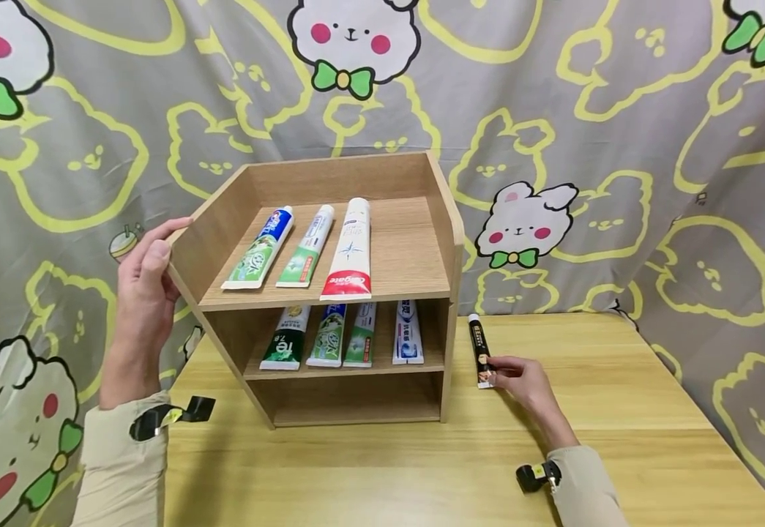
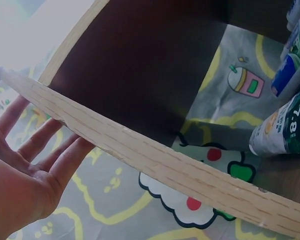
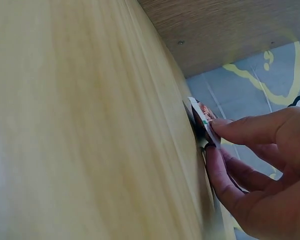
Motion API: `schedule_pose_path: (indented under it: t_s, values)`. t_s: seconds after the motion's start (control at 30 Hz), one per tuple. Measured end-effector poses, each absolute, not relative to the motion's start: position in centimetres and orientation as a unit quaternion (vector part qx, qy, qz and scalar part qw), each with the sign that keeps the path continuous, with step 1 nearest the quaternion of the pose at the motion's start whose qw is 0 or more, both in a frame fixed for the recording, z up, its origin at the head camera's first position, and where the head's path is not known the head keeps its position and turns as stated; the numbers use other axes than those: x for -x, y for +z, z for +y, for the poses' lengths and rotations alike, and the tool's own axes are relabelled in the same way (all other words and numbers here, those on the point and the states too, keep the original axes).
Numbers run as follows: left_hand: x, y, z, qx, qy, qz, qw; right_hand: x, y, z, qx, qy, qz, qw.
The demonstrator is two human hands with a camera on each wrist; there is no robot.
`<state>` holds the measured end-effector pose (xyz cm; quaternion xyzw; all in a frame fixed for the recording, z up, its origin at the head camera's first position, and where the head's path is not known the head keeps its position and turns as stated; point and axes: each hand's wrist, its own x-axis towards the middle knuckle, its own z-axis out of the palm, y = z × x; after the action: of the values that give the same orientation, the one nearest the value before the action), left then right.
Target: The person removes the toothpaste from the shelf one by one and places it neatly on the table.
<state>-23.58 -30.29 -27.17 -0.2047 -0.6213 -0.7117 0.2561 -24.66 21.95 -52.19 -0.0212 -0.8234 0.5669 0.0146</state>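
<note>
The right hand (image 1: 528, 380) pinches the crimped end of a black toothpaste tube (image 1: 478, 340) between thumb and forefinger. The tube is on the wooden table (image 1: 422, 476), just beside the right wall of a wooden shelf unit (image 1: 446, 219), its white cap pointing away toward the curtain. Whether the pinched end is raised off the tabletop is hard to tell. The left hand (image 1: 145, 282) grips the edge of the unit's left side panel near the upper level, its fingers reaching round the outer side.

The unit stands on the table and has 3 levels. On the top level 3 tubes lie side by side, caps toward the back: a blue-and-green tube (image 1: 260, 249) at left, a slim white-and-green tube (image 1: 306, 249) in the middle, and a larger white tube with a red Colgate end (image 1: 351, 249) at right. The middle level holds 4 more: a dark green tube (image 1: 285, 344), a second blue-and-green tube (image 1: 327, 340), a second white-and-green tube (image 1: 361, 338) and, across a wider gap, a white-and-blue tube (image 1: 408, 337). A grey curtain (image 1: 520, 132) with rabbit faces and yellow outlines hangs behind.
</note>
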Motion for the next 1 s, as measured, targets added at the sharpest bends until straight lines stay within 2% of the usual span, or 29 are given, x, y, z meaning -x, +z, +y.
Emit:
schedule_pose_path:
  t_s: [0.33,0.6,1.0]
  values:
    - [23.5,-27.1,-30.4,0.207,-0.707,-0.624,0.260,24.6,-51.7,22.3,0.001,0.536,-0.844,0.032]
    - [23.6,-27.1,-30.1,0.201,-0.706,-0.624,0.266,24.0,-49.5,22.8,-0.020,0.573,-0.819,0.028]
    - [23.4,-27.0,-29.9,0.194,-0.710,-0.621,0.269,21.8,-44.6,22.6,-0.096,0.568,-0.809,0.114]
